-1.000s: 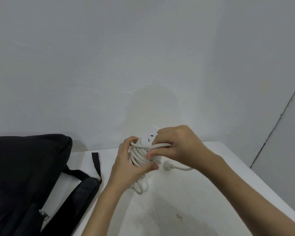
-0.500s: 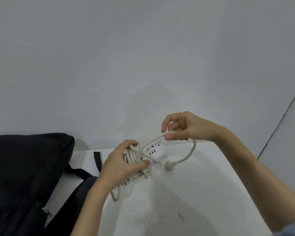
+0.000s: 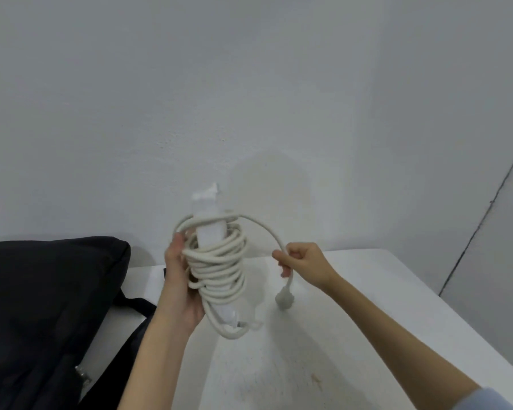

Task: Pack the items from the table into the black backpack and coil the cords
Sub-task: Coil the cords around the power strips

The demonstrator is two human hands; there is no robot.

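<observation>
Our left hand (image 3: pixel 179 279) clamps the coiled cord (image 3: pixel 219 261); right hand (image 3: pixel 301 261) pinches its tail at three o'clock. We should wrap snugly, tucking the plug (image 3: pixel 283 300).

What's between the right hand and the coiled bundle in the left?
Head view: one free arc of white cord bridges the right hand and the coiled bundle held by the left hand; otherwise bare.
</observation>
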